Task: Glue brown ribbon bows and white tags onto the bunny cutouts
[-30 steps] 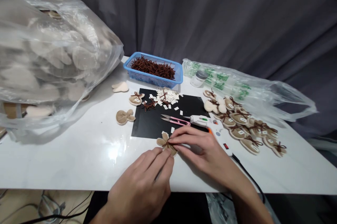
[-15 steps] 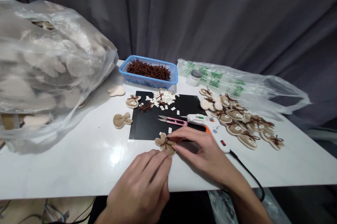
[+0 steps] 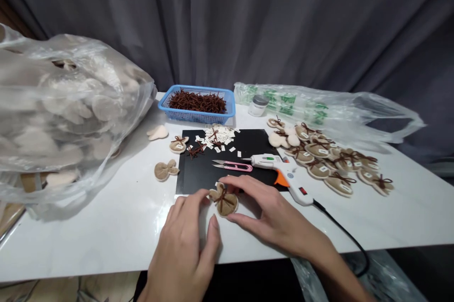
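Since half a second ago, head view: left hand [image 3: 184, 226] has backed off the work, uncovering more of it; its thumb and fingers now stand spread, nothing between them, index tip just beside one ear of the piece. Right hand [image 3: 275, 214] has a light grip on that piece, fingertips by the ears, thumb against the lower right edge.

Piece itself: small tan, plush, rabbit-head shape with pale edging [image 3: 229, 205], lying on the glossy white surface [image 3: 106, 235] between both hands. Thin dark-brown cord bow [image 3: 222, 193] sits across the base of its ears, tails hanging down over the face.

Just beyond, flat black mat [image 3: 198, 181]. On it, pink-handled metal snips [image 3: 238, 166] and a heap of small white labels [image 3: 225, 134]. White glue gun with orange trigger [image 3: 292, 176] lies partly on the mat, nozzle near the snips.

Farther back, blue plastic mesh basket [image 3: 195, 117], filled with brown cord bows [image 3: 196, 102]. Right side: cluster of bowed tan pieces [image 3: 319, 149], many labelled. Left: bulging translucent plastic bag [image 3: 106, 84].
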Demonstrator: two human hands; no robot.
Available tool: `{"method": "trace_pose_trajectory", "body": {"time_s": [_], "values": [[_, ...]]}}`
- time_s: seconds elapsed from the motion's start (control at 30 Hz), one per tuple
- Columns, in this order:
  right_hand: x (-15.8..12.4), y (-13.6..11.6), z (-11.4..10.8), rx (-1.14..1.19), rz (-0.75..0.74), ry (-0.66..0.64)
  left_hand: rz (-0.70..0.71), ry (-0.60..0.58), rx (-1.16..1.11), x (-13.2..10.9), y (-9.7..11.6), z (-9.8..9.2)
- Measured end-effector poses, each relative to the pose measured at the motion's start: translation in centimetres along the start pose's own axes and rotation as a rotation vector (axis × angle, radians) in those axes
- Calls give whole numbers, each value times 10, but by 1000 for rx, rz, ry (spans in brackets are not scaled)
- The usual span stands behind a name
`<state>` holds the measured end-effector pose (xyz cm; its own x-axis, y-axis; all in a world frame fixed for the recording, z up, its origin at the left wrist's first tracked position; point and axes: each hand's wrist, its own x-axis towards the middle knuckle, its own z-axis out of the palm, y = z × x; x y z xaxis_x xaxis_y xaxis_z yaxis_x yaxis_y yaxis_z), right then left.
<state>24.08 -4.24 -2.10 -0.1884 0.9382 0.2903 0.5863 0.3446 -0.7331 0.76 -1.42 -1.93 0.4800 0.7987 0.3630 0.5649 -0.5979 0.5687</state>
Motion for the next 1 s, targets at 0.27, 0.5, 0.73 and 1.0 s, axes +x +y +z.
{"method": "trace_pose_trajectory", "body": {"time_s": [0.27,0.5,0.73,1.0], "values": [[0,-1,9,95,-212,159,-195,-113,-425,3,-2,-9],[6,-10,2,253,-64,-102,-251,-154,-506,5,-6,-7],[4,-17,1,180,-62,-212,-246,-140,-500,6,-6,-9],[3,-20,12,138,-101,-205,-295,-174,-587,10,-8,-17]]}}
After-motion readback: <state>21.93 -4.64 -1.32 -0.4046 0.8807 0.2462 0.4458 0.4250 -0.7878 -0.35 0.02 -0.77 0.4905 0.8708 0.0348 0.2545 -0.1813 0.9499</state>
